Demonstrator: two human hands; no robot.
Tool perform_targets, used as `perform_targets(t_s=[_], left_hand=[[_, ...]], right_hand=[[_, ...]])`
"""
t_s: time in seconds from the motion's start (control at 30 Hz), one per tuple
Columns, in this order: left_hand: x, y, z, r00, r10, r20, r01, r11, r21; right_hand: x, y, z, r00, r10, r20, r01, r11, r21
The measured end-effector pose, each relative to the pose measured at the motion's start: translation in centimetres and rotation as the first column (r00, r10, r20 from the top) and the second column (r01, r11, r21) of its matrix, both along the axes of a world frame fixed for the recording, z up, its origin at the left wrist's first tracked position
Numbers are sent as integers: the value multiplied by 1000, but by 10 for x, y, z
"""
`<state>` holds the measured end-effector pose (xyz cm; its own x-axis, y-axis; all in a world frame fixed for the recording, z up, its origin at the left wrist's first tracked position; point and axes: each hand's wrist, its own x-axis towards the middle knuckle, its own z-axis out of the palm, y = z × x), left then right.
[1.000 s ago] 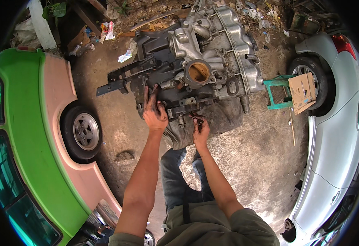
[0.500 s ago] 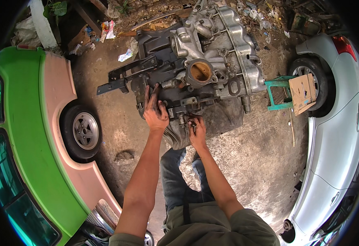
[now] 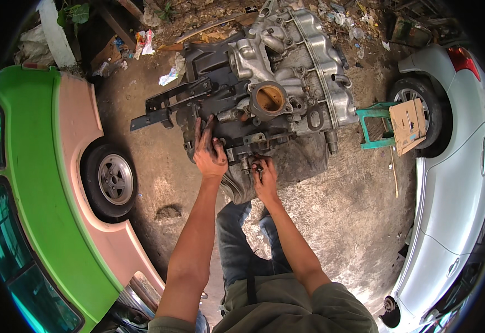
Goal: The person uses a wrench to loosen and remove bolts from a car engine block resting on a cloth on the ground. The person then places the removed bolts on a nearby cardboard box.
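In front of me sits a greasy engine, with a silver manifold [image 3: 246, 64], a round rust-coloured throttle opening [image 3: 270, 99] and a dark casing [image 3: 227, 125] on a grimy lower body [image 3: 303, 155]. My left hand [image 3: 210, 150] lies against the dark casing at its near left, fingers stretched and blackened with grease, thumb raised slightly. My right hand [image 3: 265, 177] is pinched at the near edge, just right of a small cylindrical metal fitting [image 3: 244, 164] below a black bracket [image 3: 256, 139]. What its fingers hold is too small and shadowed to name.
A green and pink car [image 3: 48, 155] stands at my left, a silver car [image 3: 447, 222] at my right. A teal plastic stool [image 3: 372, 127] with cardboard [image 3: 409, 125] on it stands beside the silver car's wheel. Litter [image 3: 169, 76] and planks [image 3: 206, 30] lie beyond the engine.
My right hand has moved slightly left, closer to the metal fitting under the bracket. My left hand has stayed on the casing.
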<state>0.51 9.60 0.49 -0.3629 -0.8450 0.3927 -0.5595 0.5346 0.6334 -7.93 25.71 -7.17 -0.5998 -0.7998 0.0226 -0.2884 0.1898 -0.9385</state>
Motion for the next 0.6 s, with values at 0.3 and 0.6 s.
perform_targets(t_s=[0.3, 0.6], left_hand=[[-2, 0, 4, 1000, 1, -1, -1, 1000, -30], [-3, 2, 8, 1000, 8, 7, -8, 1000, 13]], right_hand=[[-9, -2, -13, 973, 79, -216, -76, 997, 18], [-26, -4, -71, -97, -105, 990, 567, 812, 141]])
